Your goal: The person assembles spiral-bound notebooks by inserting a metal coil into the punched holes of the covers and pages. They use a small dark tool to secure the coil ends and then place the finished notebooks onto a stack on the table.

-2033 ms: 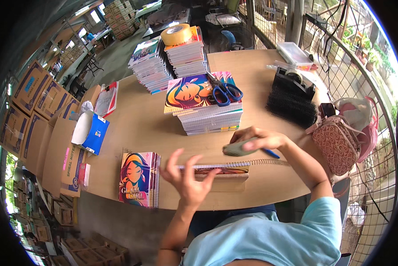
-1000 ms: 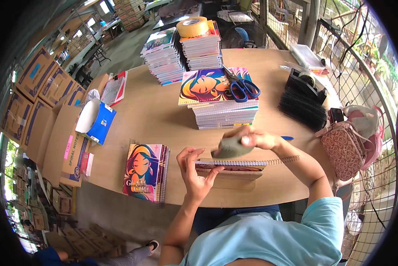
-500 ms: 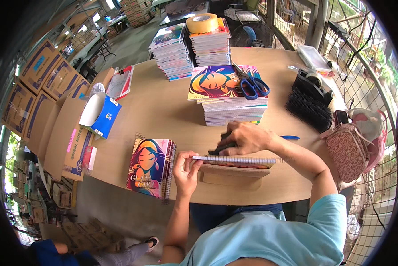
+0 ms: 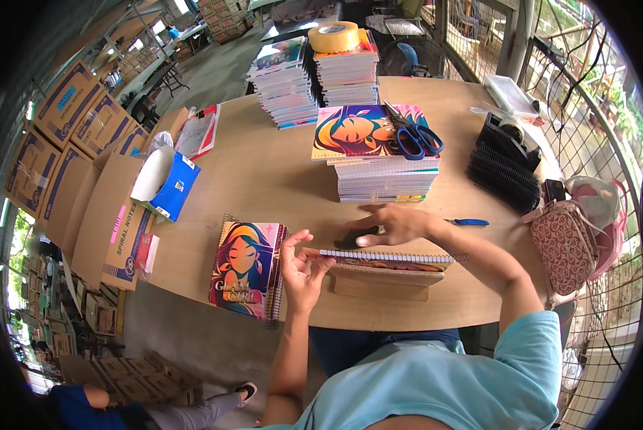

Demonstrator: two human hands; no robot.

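A spiral notebook (image 4: 389,264) stands on edge near the front of the table, its coil (image 4: 400,256) facing up. It rests against a brown board-like support (image 4: 382,288). My left hand (image 4: 303,276) is at the coil's left end, its index finger raised and its thumb beside the notebook's corner. Behind the coil, my right hand (image 4: 394,223) hovers with fingers apart over a small dark object (image 4: 356,237), whose kind I cannot make out. To the left of my left hand lie finished-looking spiral notebooks (image 4: 244,269) with a colourful illustrated cover, stacked flat.
Blue-handled scissors (image 4: 416,137) lie on a stack of bound pages (image 4: 386,179). Taller stacks (image 4: 286,89) stand behind, one topped by a tape roll (image 4: 334,37). Black coils (image 4: 503,179), a blue pen-like tool (image 4: 468,222) and a patterned bag (image 4: 561,244) are right; a blue box (image 4: 174,188) is left.
My right hand has lifted off the dark object it gripped at the coil, and its fingers have spread. My left index finger has risen away from the coil's end.
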